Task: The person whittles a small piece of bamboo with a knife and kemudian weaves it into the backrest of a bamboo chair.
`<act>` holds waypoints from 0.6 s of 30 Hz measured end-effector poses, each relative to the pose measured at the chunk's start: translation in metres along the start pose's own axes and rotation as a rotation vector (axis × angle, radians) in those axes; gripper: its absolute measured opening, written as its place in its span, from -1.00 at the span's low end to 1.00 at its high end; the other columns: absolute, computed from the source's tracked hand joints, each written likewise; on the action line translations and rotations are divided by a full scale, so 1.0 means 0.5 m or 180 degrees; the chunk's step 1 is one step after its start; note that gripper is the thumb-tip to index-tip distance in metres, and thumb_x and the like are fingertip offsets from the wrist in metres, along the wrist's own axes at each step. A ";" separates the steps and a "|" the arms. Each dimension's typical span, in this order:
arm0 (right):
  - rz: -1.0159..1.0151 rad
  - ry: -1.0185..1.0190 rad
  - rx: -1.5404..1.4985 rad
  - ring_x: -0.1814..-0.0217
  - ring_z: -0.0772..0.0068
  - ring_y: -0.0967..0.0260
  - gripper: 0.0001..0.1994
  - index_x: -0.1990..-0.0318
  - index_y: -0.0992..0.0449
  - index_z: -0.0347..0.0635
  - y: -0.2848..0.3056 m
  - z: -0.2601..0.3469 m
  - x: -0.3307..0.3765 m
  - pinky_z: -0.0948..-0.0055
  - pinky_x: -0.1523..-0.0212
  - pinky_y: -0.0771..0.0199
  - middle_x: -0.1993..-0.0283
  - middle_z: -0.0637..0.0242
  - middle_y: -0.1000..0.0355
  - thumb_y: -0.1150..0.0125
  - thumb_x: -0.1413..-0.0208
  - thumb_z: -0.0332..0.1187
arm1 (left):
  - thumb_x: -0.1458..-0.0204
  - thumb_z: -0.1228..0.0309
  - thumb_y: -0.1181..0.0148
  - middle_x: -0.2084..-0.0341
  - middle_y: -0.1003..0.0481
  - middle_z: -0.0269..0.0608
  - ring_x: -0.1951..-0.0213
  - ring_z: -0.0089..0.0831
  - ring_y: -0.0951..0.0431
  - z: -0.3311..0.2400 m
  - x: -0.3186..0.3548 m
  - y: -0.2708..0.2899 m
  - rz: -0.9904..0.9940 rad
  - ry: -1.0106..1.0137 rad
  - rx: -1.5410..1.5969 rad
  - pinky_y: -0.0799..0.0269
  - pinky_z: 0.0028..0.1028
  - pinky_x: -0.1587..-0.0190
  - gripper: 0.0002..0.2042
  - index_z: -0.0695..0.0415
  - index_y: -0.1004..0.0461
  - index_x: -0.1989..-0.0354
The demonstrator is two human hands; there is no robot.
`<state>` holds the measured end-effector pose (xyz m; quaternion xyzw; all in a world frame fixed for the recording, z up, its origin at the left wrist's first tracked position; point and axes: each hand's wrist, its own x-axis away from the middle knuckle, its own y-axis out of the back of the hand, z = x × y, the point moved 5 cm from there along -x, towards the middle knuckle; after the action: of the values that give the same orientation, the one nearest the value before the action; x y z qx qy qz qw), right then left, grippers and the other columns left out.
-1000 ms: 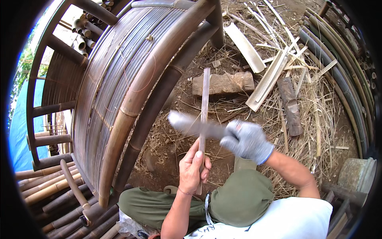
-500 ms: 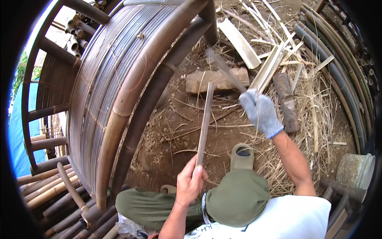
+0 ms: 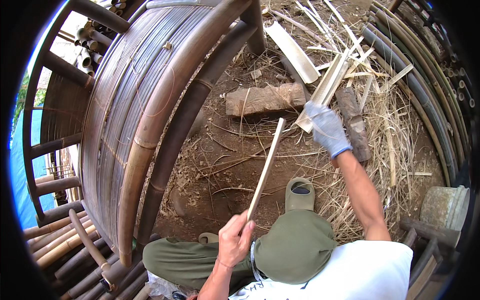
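Note:
Bare fingers of my left hand point(image 3: 236, 239) are closed around the lower end of a narrow bamboo strip point(image 3: 266, 167), which slants up and to the right. My right hand point(image 3: 327, 129), in a pale grey knitted glove with a blue cuff, is closed on a long-bladed knife. The glove hides the handle. Beyond the glove, the dark blade point(image 3: 295, 70) points away, between a wooden block point(image 3: 267, 100) and split bamboo. Close to the glove lie pale split bamboo lengths point(image 3: 327, 85) and a dark notched wood piece point(image 3: 353, 122).
A large bamboo frame with a slatted panel point(image 3: 135, 100) stands at left. Fibre shavings point(image 3: 390, 145) litter the dirt at right, beside long bamboo poles point(image 3: 415, 85). A worn bucket point(image 3: 442, 207) sits at lower right. My sandalled foot point(image 3: 300, 195) is near the middle.
The strip in my left hand has tilted to the right, showing a paler face. The knife blade has swung from pointing up-left to a steeper angle, farther from the strip.

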<state>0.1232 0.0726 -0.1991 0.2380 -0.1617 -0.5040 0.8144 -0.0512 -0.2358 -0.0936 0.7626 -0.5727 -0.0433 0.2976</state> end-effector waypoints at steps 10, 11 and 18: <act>-0.0265 -0.1586 -0.2849 0.67 0.58 -0.35 -0.89 0.29 -0.54 -0.17 -0.003 0.060 0.073 0.52 0.64 -0.44 0.57 0.38 -0.42 -0.32 -0.20 -0.36 | -0.27 0.39 -0.17 0.37 -0.60 -0.23 0.46 -0.61 -0.54 0.025 -0.061 0.110 0.1330 0.1455 0.1378 -0.51 -0.57 0.42 -0.68 0.33 -0.49 -0.11; -0.0172 -0.1643 -0.3224 0.69 0.58 -0.34 -0.89 0.29 -0.52 -0.16 -0.004 0.039 0.080 0.51 0.66 -0.43 0.59 0.37 -0.40 -0.31 -0.20 -0.36 | -0.26 0.39 -0.17 0.40 -0.61 -0.20 0.47 -0.58 -0.56 0.027 -0.067 0.163 0.0987 0.1427 0.1381 -0.53 -0.56 0.43 -0.70 0.35 -0.50 -0.05; 0.0331 -0.1910 -0.2838 0.67 0.59 -0.37 -0.75 -0.01 -0.51 -0.25 -0.057 0.025 0.156 0.54 0.65 -0.43 0.42 0.34 -0.49 -0.26 -0.24 -0.36 | -0.22 0.44 -0.23 0.11 -0.54 -0.18 0.23 -0.54 -0.57 -0.016 -0.198 0.273 -0.1419 0.0004 0.3107 -0.57 -0.53 0.22 -0.65 0.27 -0.39 -0.15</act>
<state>0.1300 -0.0111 -0.2025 -0.2935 -0.1692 -0.5286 0.7783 -0.1976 -0.1663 -0.0455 0.9155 -0.3502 0.1663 -0.1077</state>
